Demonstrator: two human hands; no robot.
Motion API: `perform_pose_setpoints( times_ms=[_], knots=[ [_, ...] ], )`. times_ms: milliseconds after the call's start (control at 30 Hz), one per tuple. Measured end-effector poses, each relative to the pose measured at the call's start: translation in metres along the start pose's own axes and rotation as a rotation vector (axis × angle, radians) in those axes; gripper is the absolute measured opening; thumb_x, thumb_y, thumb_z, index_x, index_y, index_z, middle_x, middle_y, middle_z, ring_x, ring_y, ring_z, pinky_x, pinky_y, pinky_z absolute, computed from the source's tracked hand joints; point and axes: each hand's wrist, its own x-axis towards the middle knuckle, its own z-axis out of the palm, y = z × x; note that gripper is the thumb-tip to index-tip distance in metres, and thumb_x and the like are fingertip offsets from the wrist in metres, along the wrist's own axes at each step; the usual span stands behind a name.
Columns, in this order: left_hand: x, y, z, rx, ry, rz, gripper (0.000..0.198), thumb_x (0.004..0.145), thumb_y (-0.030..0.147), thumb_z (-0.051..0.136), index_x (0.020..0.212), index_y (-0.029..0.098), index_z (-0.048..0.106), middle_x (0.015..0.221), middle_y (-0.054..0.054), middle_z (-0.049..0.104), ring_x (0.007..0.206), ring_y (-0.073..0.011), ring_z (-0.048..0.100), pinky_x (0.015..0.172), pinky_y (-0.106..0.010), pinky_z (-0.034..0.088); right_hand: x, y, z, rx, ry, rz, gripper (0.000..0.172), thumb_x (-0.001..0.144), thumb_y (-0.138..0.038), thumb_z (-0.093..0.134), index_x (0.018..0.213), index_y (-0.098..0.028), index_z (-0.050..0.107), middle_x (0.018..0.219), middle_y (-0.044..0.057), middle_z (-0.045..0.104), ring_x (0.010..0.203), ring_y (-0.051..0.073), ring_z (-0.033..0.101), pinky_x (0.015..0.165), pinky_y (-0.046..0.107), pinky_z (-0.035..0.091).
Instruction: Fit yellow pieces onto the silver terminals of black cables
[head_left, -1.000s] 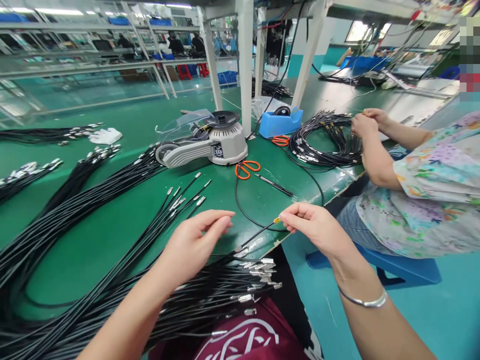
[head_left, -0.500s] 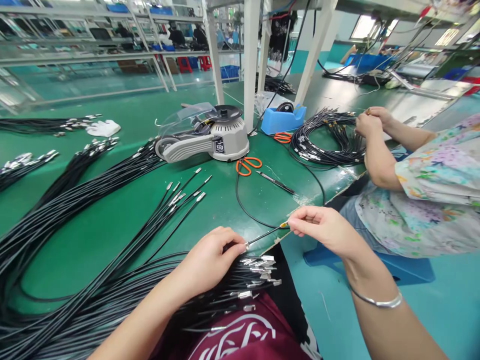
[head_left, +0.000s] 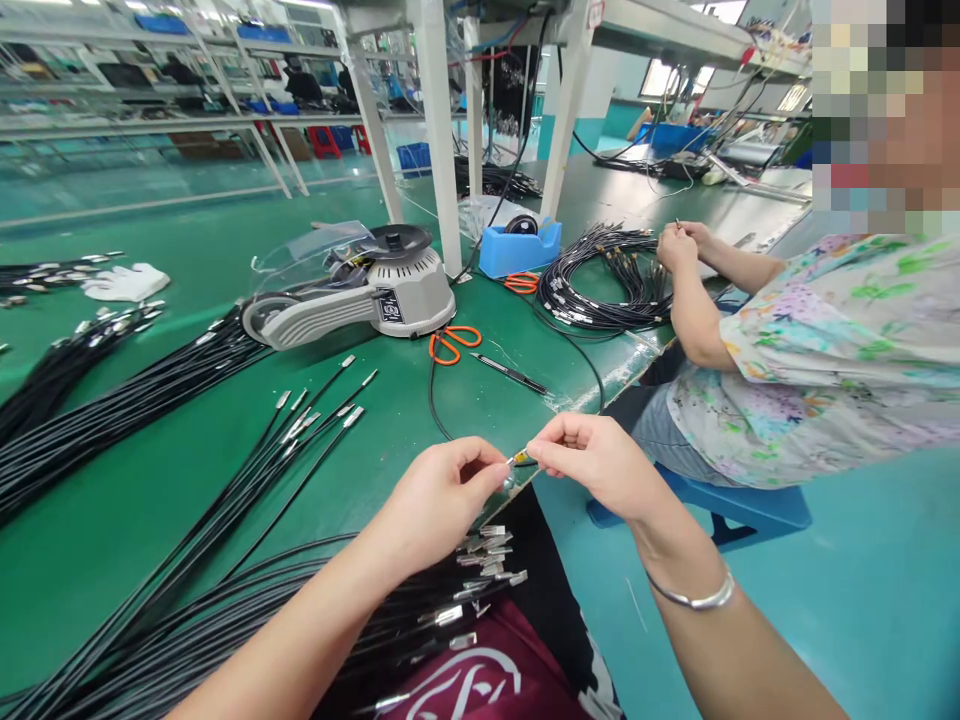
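My left hand (head_left: pixel 442 495) and my right hand (head_left: pixel 592 462) meet at the near edge of the green table (head_left: pixel 187 500). Both pinch the same thin black cable, whose yellow-marked tip (head_left: pixel 520 458) shows between the fingertips. The left fingers are closed on a metal end piece just left of that tip. The cable loops back over the table as a black curve (head_left: pixel 433 400). Below my hands a bundle of black cables with silver ends (head_left: pixel 480 560) hangs over the table edge onto my lap.
A grey tape dispenser (head_left: pixel 352 290) stands mid-table, with orange scissors (head_left: pixel 450 342) and a black pen-like tool (head_left: pixel 510 373) beside it. More cable bundles (head_left: pixel 112 400) lie on the left. A co-worker in a floral shirt (head_left: pixel 832 340) handles a cable coil (head_left: pixel 600 290) on the right.
My left hand went from open above the bundle to pinching the cable's end. Both hands came together, the right hand sliding the cable tip toward the left.
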Motion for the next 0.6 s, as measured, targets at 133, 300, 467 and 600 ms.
perform_pose_setpoints(
  times_ms=[133,300,467,600],
  knots=[
    [0.0014,0.0024,0.0012,0.043,0.014,0.001,0.021,0.079,0.033,0.052,0.073,0.017,0.063,0.066,0.003,0.061,0.061,-0.0119,0.049,0.057,-0.023,0.034,-0.0008,-0.0009,0.0012,0.004,0.002,0.016,0.019,0.075,-0.034,0.064,0.071,-0.015,0.063,0.062,-0.001,0.059,0.058,0.012,0.051,0.056,0.026,0.041],
    [0.0033,0.0029,0.0019,0.098,0.017,0.013,0.021,0.08,0.033,0.051,0.074,0.018,0.064,0.067,0.003,0.061,0.061,-0.0119,0.048,0.058,-0.024,0.034,-0.0007,-0.0027,0.0019,-0.007,0.004,0.017,0.019,0.075,-0.034,0.064,0.07,-0.015,0.063,0.062,-0.001,0.058,0.059,0.012,0.051,0.056,0.026,0.041],
    [0.0058,-0.0012,0.0019,-0.032,-0.028,-0.009,0.021,0.078,0.034,0.053,0.071,0.016,0.062,0.064,0.002,0.058,0.06,-0.0116,0.046,0.058,-0.024,0.034,-0.0013,-0.0029,0.0023,0.009,0.003,0.006,0.019,0.075,-0.034,0.064,0.071,-0.016,0.062,0.062,-0.001,0.059,0.058,0.012,0.051,0.056,0.026,0.041],
    [0.0086,-0.0067,0.0017,-0.137,-0.075,0.02,0.021,0.076,0.035,0.055,0.071,0.016,0.062,0.064,0.002,0.057,0.059,-0.0112,0.044,0.057,-0.024,0.034,-0.0011,-0.001,0.0024,0.044,-0.008,0.001,0.019,0.075,-0.033,0.065,0.071,-0.015,0.062,0.062,-0.001,0.059,0.058,0.012,0.052,0.057,0.025,0.042]
  ],
)
